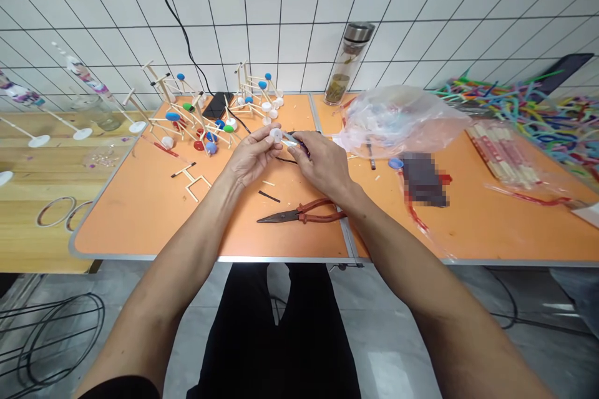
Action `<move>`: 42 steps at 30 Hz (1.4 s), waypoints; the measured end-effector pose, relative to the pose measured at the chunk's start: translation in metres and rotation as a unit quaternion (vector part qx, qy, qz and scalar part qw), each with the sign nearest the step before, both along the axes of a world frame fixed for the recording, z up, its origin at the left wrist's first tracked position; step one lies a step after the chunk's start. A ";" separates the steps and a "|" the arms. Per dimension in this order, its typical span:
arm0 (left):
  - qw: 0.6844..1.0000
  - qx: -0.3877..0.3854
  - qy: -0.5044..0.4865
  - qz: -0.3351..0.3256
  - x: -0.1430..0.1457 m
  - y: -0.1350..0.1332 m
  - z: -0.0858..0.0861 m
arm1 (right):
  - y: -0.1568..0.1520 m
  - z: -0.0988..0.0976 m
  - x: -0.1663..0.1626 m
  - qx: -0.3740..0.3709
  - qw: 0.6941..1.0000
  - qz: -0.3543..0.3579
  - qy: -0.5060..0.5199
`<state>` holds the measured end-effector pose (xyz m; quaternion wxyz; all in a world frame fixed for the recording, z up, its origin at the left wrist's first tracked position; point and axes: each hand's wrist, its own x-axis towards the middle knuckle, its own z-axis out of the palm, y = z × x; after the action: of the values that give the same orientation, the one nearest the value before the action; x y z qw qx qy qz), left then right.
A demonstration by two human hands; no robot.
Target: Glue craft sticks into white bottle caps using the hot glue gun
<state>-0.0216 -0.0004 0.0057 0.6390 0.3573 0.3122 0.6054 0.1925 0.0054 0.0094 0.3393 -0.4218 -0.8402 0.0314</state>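
Over the middle of the orange table, my left hand point(255, 154) pinches a round white bottle cap point(276, 135) between thumb and fingers. My right hand point(322, 159) is closed around what look like small scissors point(291, 139), their bright blades pointing left at the cap's edge. Most of their dark handle is hidden in the palm. Below the hands lie pliers point(299, 213) with red handles, partly under my right wrist. A short black strip point(269, 196) and a small pale stick point(268, 183) rest nearby.
Stick models with coloured caps point(201, 118) stand at the back left, beside a phone point(218, 105). A glass tea bottle point(344, 65), a plastic bag point(397, 118), bundled sticks point(503, 153) and colourful pipe cleaners point(505, 100) are on the right. A stick frame point(193, 182) lies at left.
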 end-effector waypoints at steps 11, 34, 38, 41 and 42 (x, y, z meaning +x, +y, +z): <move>1.000 0.012 0.014 -0.012 0.002 -0.001 -0.001 | -0.011 0.007 -0.001 0.036 0.997 -0.038 -0.064; 0.968 0.141 0.197 0.064 0.006 -0.006 0.000 | 0.007 0.015 -0.001 -0.481 0.809 0.155 0.301; 0.965 0.134 0.214 0.073 0.006 -0.006 -0.003 | 0.000 0.010 -0.005 -0.237 0.953 0.065 0.177; 0.964 0.120 0.224 0.074 0.007 -0.004 -0.006 | -0.011 0.009 -0.009 -0.067 0.997 -0.020 -0.016; 0.964 0.115 0.227 0.073 0.007 -0.003 -0.007 | -0.014 0.009 -0.009 -0.036 0.996 -0.037 -0.075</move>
<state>-0.0149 -0.0036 -0.0015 0.4601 0.5327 0.4023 0.5853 0.1830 -0.0084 0.0186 0.2610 -0.4660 -0.8452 0.0174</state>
